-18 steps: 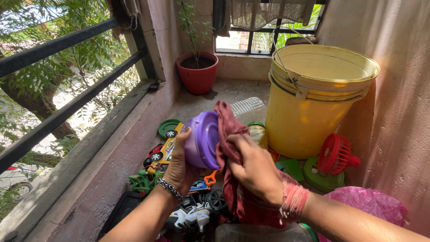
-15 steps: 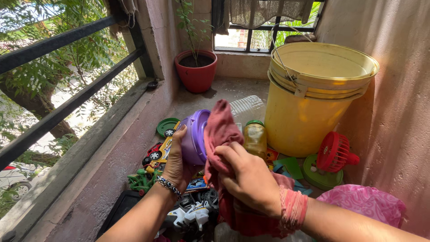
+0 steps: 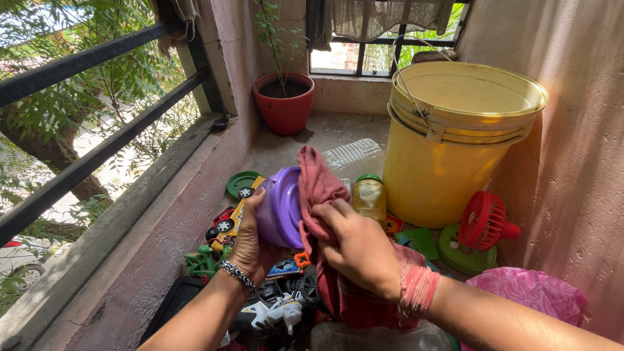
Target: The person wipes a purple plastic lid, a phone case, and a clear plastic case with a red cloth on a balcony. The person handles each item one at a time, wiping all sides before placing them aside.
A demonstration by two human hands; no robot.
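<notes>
The left hand (image 3: 250,244) grips a purple bowl (image 3: 281,208) from below, held on edge above a heap of toys (image 3: 227,227). The right hand (image 3: 357,250) is closed on a red cloth (image 3: 318,188), pressing it against the bowl's right side, near a yellow bucket (image 3: 442,162).

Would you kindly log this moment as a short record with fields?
Setting: balcony ledge with railing
Left hand: holds purple container on its side
Right hand: presses reddish cloth against the container
Below hands: pile of toy vehicles
Right of hands: stacked yellow buckets, small red fan
Behind: red plant pot
</notes>
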